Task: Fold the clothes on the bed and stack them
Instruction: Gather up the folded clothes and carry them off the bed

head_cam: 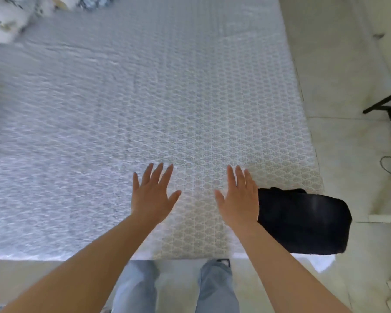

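Two empty hands, left [152,193] and right [239,197], splayed flat above grey patterned bed [145,98]; folded black garment [303,222] parked at corner, clearing workspace.

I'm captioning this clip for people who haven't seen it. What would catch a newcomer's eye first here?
First, the two open hands, left and right, spread with straight fingers over the near part of the bed. Next, the black garment, the only dark thing on the pale patterned cover, lying at the bed's near right corner just beside the right hand. A patterned bundle sits blurred at the far left.
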